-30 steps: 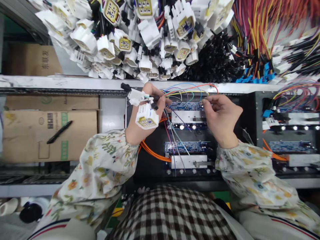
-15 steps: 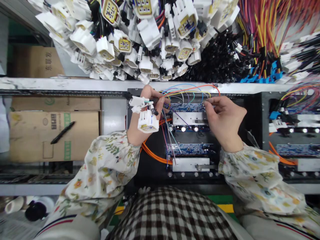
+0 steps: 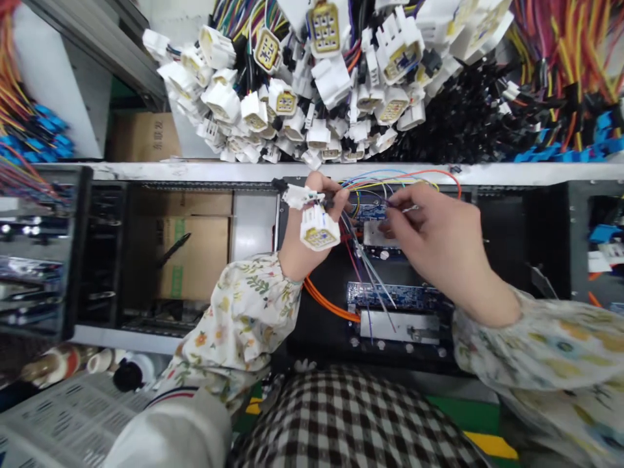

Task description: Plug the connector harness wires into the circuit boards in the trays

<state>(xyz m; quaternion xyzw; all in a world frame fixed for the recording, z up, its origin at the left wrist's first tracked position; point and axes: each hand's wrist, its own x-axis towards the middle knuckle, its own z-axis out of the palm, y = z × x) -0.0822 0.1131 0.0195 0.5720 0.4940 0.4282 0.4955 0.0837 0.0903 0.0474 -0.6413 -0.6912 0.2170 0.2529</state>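
Note:
My left hand (image 3: 312, 224) grips a thin multicoloured wire bundle. A large white multi-pin connector (image 3: 319, 229) and a smaller white connector (image 3: 297, 195) hang from that bundle at its fingers. My right hand (image 3: 433, 237) pinches a thin wire between its fingertips, just above an upper blue circuit board (image 3: 373, 212), which it partly hides. Coloured wires (image 3: 394, 181) arc over the top of the black fixture panel (image 3: 502, 240). Lower down on the panel lie a second blue circuit board (image 3: 397, 296) and a metal plate (image 3: 400, 326).
An orange corrugated tube (image 3: 326, 302) runs under my left hand. Above the white shelf edge (image 3: 195, 171) hang many white connectors (image 3: 302, 97) and wire bundles. A cardboard box (image 3: 195, 260) with a black pen lies at left, and similar fixtures stand on both sides.
The whole scene has shifted right as my head turned. My right hand has moved left and now covers more of the upper board. The left hand keeps its hold on the connectors.

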